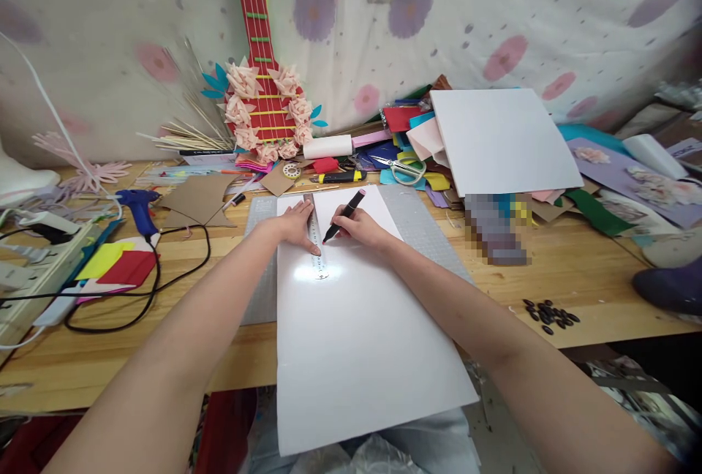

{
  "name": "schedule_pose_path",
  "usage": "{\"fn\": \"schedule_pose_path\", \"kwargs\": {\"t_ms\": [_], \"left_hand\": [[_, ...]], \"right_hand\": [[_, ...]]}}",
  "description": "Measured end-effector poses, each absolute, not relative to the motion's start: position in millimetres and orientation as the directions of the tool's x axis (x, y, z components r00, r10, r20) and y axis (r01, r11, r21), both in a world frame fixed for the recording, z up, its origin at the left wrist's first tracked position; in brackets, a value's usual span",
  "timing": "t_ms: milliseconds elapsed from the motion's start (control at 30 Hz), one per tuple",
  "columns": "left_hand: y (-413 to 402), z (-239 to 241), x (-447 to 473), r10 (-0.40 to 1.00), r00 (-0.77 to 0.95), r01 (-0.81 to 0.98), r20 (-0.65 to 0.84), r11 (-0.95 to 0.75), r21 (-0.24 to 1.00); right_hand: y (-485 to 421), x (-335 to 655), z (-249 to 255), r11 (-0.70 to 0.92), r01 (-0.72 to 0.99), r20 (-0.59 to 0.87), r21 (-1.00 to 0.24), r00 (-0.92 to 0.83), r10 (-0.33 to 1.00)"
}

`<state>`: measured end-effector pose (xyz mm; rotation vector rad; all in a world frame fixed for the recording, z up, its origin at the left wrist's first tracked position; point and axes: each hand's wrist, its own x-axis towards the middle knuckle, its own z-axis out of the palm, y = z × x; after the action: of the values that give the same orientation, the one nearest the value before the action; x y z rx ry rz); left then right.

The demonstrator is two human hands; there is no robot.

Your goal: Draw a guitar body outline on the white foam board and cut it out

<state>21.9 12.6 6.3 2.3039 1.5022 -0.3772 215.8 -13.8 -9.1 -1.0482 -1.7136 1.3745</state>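
A large white board (362, 342) lies over a grey cutting mat (260, 262), its near end sticking out past the table edge. My left hand (297, 227) presses down on a clear ruler (314, 236) with its fingers spread. The ruler runs away from me along the board's far half. My right hand (355, 225) grips a black marker (345, 215) with a pink end, tilted, its tip at the board right beside the ruler's right edge.
Behind stands a red paper guitar (268, 101) with pink paper roses. Scissors (403, 167) and a yellow-black utility knife (338, 176) lie beyond the board. A blue glue gun (140, 209) with a looping cord is at left. Black beads (550, 314) and a white foam sheet (504, 141) sit at right.
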Motion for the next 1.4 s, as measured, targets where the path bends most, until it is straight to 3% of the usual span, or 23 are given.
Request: {"fn": "schedule_pose_path", "kwargs": {"t_ms": [233, 533, 767, 1000, 1233, 1400], "left_hand": [[11.4, 8.2, 24.1, 0.827, 0.37, 0.929, -0.424, -0.337, 0.153], [10.6, 8.6, 23.8, 0.825, 0.379, 0.925, -0.42, -0.343, 0.162], [12.9, 4.4, 24.8, 0.835, 0.36, 0.932, -0.416, -0.342, 0.122], [12.3, 6.8, 24.1, 0.826, 0.37, 0.929, -0.426, -0.341, 0.146], [11.3, 7.6, 24.1, 0.828, 0.367, 0.93, -0.423, -0.334, 0.154], [11.8, 6.3, 23.3, 0.828, 0.378, 0.926, -0.415, -0.345, 0.155]], "right_hand": [[-33.2, 220.8, -6.0, 0.159, 0.193, 0.018, -0.968, -0.58, 0.814], [-15.9, 212.6, -6.1, 0.139, 0.201, 0.028, -0.97, -0.476, 0.879], [-39.0, 216.2, 0.9, 0.182, 0.212, 0.002, -0.96, -0.647, 0.762], [-20.6, 215.3, -5.6, 0.165, 0.197, 0.031, -0.966, -0.548, 0.836], [-26.2, 216.5, -2.4, 0.145, 0.198, -0.02, -0.97, -0.651, 0.759], [-10.1, 210.8, -4.8, 0.157, 0.174, 0.039, -0.972, -0.539, 0.841]]}}
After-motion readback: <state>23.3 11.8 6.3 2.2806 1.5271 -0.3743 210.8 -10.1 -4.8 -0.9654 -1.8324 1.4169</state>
